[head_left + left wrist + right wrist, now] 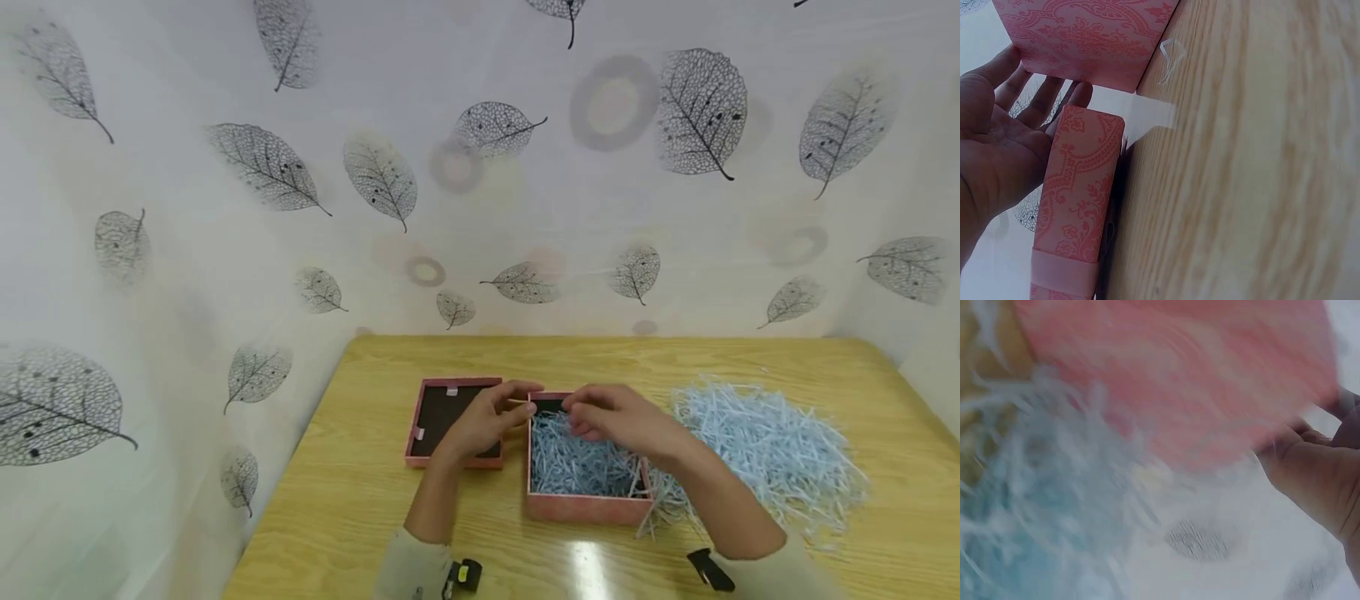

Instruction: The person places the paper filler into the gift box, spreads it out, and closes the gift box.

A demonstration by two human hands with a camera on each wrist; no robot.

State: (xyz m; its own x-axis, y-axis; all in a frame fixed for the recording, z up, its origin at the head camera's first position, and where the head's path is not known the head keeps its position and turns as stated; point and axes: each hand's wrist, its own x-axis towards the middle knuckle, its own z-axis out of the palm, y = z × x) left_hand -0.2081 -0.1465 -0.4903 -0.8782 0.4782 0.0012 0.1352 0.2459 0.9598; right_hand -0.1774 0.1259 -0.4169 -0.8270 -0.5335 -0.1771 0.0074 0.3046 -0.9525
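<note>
A pink patterned box [588, 509] stands on the table, with light blue shredded paper [573, 462] inside it. My left hand [480, 423] is at the box's far left corner; in the left wrist view its extended fingers touch the outer wall. Over the far part of the box, my right hand [618, 421] reaches in with bent fingers above the paper. Whether they pinch any shreds is unclear, and the right wrist view hides the fingertips behind the blurred box wall [1179, 375]. Left of the box lies its lid [457, 421], dark inside face up, partly behind the left hand.
A large loose heap of light blue shredded paper [772, 450] spreads over the right side of the wooden table [337, 517]. Some strands hang over the box's right edge. A leaf-printed curtain [480, 217] stands behind the table and on its left.
</note>
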